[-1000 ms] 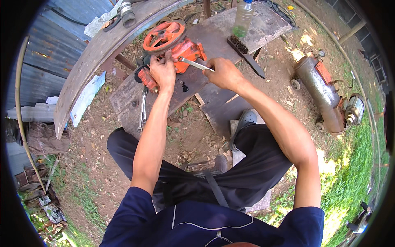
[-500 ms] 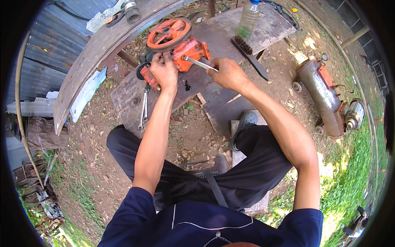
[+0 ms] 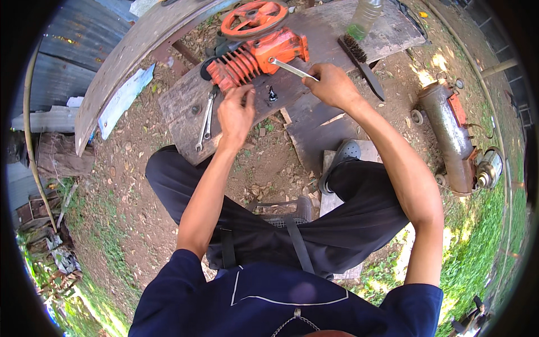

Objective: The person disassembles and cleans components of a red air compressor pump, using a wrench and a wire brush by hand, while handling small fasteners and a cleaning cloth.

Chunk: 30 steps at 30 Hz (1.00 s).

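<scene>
An orange compressor pump [image 3: 286,48] with a finned cylinder [image 3: 238,64] and a spoked flywheel [image 3: 254,19] lies on a worn wooden bench [image 3: 179,109]. My right hand [image 3: 335,87] is closed around one end of a combination wrench [image 3: 295,69]. The wrench's ring end meets the pump's side, at a bolt I cannot make out. Just below the cylinder fins is my left hand [image 3: 236,115], fingers loosely curled with a gap beside the thumb; nothing shows in them. Two more wrenches [image 3: 206,124] lie on the bench left of that hand. A wet dark spot [image 3: 272,94] marks the wood between my hands.
A wire brush [image 3: 359,64] and a clear bottle [image 3: 365,19] with green at its bottom are on the bench's right part. A metal air tank [image 3: 446,135] stands on the ground at right. A curved board [image 3: 120,62] runs along the left, before corrugated sheets [image 3: 78,42].
My left hand has come down from beside the flywheel to below the cylinder fins. My right hand still holds the wrench against the pump. The view has shifted, so the bench appears higher.
</scene>
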Available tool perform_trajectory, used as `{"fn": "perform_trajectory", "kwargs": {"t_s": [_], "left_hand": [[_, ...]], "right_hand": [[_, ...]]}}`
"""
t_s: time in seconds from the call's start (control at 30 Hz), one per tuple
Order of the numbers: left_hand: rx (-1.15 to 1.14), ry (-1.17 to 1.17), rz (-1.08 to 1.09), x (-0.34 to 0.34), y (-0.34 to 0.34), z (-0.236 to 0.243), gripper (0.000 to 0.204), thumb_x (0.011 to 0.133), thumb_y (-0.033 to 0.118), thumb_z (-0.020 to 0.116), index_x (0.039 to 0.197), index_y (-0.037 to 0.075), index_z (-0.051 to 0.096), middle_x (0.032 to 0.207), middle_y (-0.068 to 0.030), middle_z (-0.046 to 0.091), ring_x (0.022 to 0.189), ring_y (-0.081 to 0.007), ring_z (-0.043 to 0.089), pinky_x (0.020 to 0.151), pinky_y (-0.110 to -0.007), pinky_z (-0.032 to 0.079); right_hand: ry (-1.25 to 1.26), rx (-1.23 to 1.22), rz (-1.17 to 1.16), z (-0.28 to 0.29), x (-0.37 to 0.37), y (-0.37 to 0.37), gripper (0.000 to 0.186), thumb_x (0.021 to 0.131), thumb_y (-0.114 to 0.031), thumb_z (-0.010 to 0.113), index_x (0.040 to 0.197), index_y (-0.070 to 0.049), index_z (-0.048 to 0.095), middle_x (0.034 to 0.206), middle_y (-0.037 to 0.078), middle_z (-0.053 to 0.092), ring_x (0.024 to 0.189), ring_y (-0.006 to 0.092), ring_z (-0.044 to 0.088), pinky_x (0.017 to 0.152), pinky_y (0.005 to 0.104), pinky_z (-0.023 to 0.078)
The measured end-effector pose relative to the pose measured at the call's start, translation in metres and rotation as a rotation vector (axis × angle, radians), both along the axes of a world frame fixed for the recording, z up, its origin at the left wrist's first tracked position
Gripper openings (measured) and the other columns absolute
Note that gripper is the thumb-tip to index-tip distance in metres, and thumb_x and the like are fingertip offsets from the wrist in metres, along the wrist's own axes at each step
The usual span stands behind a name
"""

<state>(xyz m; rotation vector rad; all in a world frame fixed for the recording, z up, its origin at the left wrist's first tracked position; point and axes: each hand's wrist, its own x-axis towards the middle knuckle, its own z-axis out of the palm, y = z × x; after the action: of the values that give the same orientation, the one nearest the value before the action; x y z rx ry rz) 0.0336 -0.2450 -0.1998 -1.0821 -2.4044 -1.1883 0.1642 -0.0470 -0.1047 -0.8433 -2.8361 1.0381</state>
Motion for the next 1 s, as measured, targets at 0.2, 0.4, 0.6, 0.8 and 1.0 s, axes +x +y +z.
{"fn": "perform_trajectory", "kwargs": {"t_s": [0.2,0.4,0.6,0.8,1.0], "left_hand": [[-0.029,-0.045,-0.055,0.034,-0.017,-0.018,0.017,0.088,0.015,0.068,0.1,0.003,0.07,0.088,-0.0115,0.068,0.066,-0.0197,0.067,0.062,-0.031,0.053],[-0.218,-0.318,-0.331,0.074,-0.026,-0.052,0.017,0.088,0.019,0.066,0.097,0.006,0.07,0.085,-0.0111,0.069,0.067,-0.0246,0.066,0.06,-0.034,0.051],[-0.456,-0.847,-0.109,0.043,-0.057,-0.25,0.018,0.086,0.022,0.068,0.096,0.008,0.071,0.085,-0.0117,0.071,0.067,-0.021,0.067,0.06,-0.032,0.052],[-0.98,-0.708,-0.008,0.021,-0.087,-0.285,0.019,0.081,0.025,0.071,0.097,0.014,0.073,0.094,-0.0076,0.073,0.087,-0.0217,0.068,0.078,-0.033,0.052],[-0.731,-0.878,0.059,0.02,-0.074,-0.36,0.021,0.078,0.028,0.075,0.095,0.016,0.075,0.094,-0.0076,0.073,0.087,-0.0246,0.069,0.08,-0.037,0.053]], "right_hand": [[-0.056,0.015,-0.064,-0.006,0.022,0.001,0.032,0.085,-0.028,0.063,0.101,0.0,0.069,0.088,0.024,0.068,0.088,0.038,0.066,0.082,0.0434,0.051],[-0.158,0.129,-0.119,-0.021,0.065,0.018,0.036,0.084,-0.032,0.064,0.099,0.0,0.07,0.088,0.023,0.069,0.086,0.0381,0.067,0.081,0.0439,0.051],[-0.243,0.082,-0.16,-0.042,0.1,0.014,0.038,0.085,-0.033,0.062,0.103,0.001,0.069,0.094,0.024,0.068,0.091,0.0377,0.066,0.083,0.0437,0.051],[-0.364,0.053,-0.13,-0.128,0.155,0.026,0.033,0.086,-0.03,0.061,0.097,0.0,0.069,0.093,0.025,0.068,0.09,0.0387,0.066,0.082,0.0456,0.052],[-0.555,-0.078,-0.108,-0.23,0.161,0.01,0.033,0.089,-0.034,0.059,0.102,-0.005,0.068,0.095,0.023,0.068,0.092,0.0387,0.066,0.083,0.0465,0.052]]}}
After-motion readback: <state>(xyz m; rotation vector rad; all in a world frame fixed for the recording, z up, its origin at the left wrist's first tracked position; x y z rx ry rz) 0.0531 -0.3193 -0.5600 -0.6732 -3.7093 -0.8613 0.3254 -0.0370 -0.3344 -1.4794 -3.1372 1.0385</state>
